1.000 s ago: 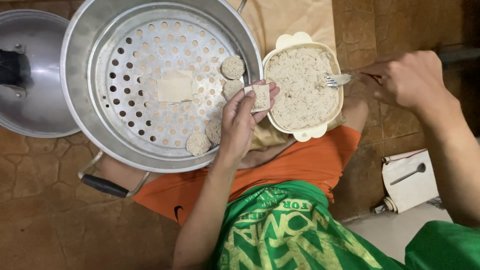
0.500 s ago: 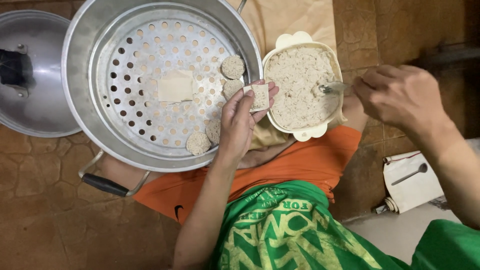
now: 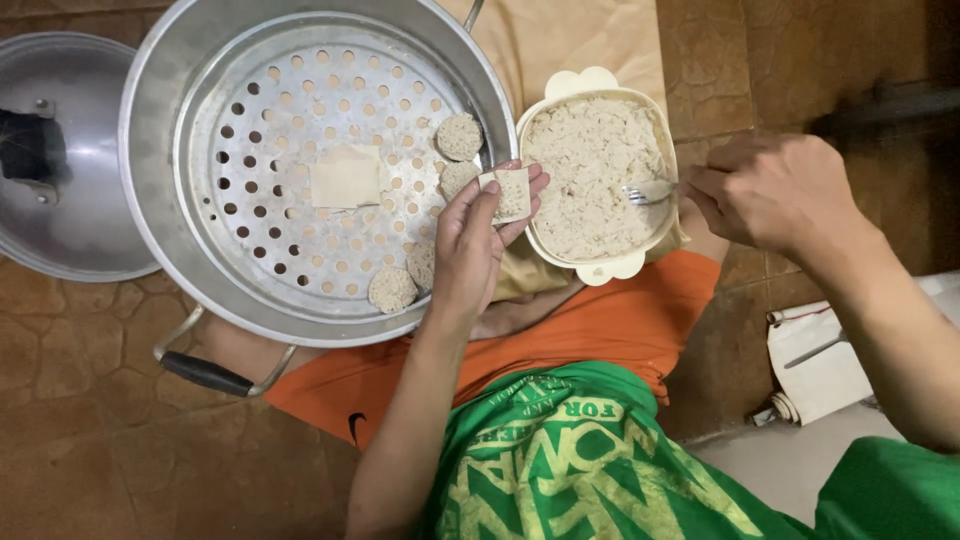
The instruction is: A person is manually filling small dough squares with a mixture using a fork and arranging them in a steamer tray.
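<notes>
Green printed shirt (image 3: 590, 470) fills the bottom edge of the view, orange shorts (image 3: 600, 330) just above it, both on the person seated on a brown tiled floor (image 3: 90, 400).

Left hand (image 3: 470, 250) rises from the lap, palm up, fingers curled. Thumb and fingertips pinch a small square pale dough wrapper topped with rice-coloured filling (image 3: 512, 192). The wrapper sits held in the air over the gap between steamer and bowl, just beside both rims.

Right hand (image 3: 765, 190) is at the right, fist-like, fingers closed around the handle of a metal fork (image 3: 650, 190). Fork tines lie in the filling near the bowl's right edge.

Cream scalloped oval bowl of pale minced filling (image 3: 600, 270) rests on the person's knee and a tan sheet of paper (image 3: 560, 40), touching the steamer's right rim.

Large round perforated aluminium steamer tray (image 3: 150, 150) lies left of the bowl, black side handle (image 3: 205, 373) at its lower left. On the perforated floor: one flat square wrapper (image 3: 345, 182) at the centre, and round filled dumplings (image 3: 460, 136) along the right and lower-right edge, one (image 3: 392, 288) nearest the bottom rim.

Domed metal lid with a black knob (image 3: 50, 200) lies upturned at the far left, partly tucked under the steamer.

White folded cloth or packet (image 3: 815, 365) lies on the floor at the right, behind the right forearm.
</notes>
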